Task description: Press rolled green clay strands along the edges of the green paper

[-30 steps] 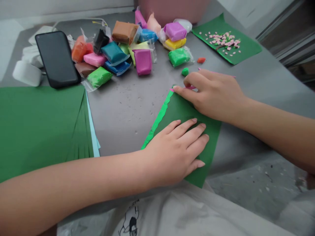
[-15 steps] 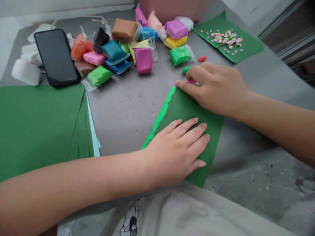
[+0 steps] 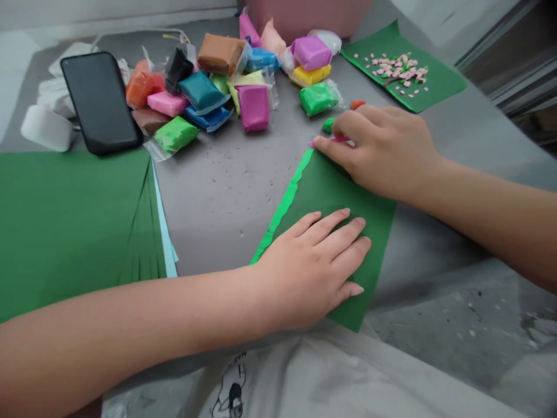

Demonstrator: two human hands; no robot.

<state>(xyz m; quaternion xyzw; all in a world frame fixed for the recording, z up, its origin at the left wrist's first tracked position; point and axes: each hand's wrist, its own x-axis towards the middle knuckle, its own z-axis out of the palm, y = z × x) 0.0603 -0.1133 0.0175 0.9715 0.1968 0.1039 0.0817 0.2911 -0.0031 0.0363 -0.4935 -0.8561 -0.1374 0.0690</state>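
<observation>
A sheet of dark green paper (image 3: 369,232) lies at an angle near the table's front edge. Along its left edge runs a bright green clay strip (image 3: 284,204) with a wavy, pressed inner side. My left hand (image 3: 319,264) rests flat on the sheet, fingers spread. At the sheet's top corner, my right hand (image 3: 383,148) is closed around a thin pink modelling tool (image 3: 340,139), its tip by the strip's upper end. My fingers hide much of the tool. Just beyond them are a small green clay lump (image 3: 328,125) and an orange-red lump (image 3: 357,104).
Several wrapped clay packs (image 3: 255,107) are heaped at the back beside a black phone (image 3: 101,101) and a white case (image 3: 47,128). More green sheets (image 3: 69,220) lie left. A green sheet with a pink blossom tree (image 3: 439,75) lies back right, near a pink container (image 3: 304,17).
My right hand has shifted slightly up and away, and the pink tool's tip has moved with it. My left hand stays in place on the paper.
</observation>
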